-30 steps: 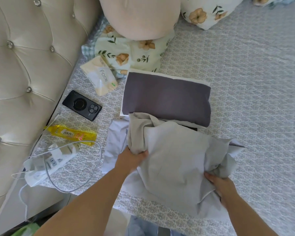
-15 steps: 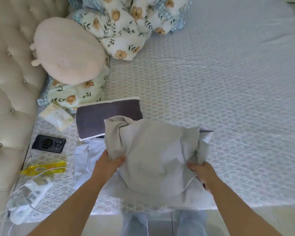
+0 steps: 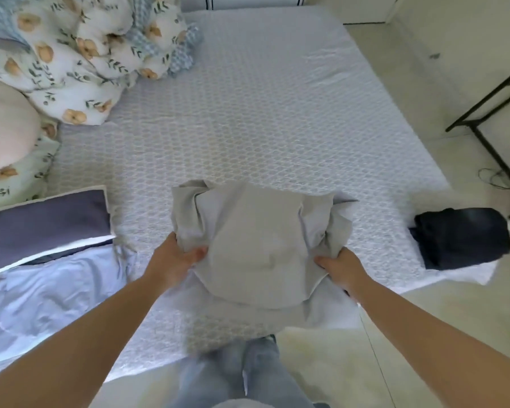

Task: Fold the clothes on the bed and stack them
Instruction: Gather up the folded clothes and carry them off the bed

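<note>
A bunched light grey garment hangs just above the bed's near edge, held from both sides. My left hand grips its left edge, thumb on top. My right hand grips the crumpled right edge. At the far left lies a folded dark grey garment on a white one. Below it spreads a pale blue-white cloth. A folded dark navy garment sits on the bed's near right corner.
The bed has a patterned pale cover with open room in the middle. Floral bedding and a pink round cushion lie at the upper left. A black metal frame stands on the floor at right. My legs are below.
I have carried the light grey garment to the right along the bed, away from the dark grey folded piece. The view swung right; the phone and headboard left the frame, the navy garment appeared.
</note>
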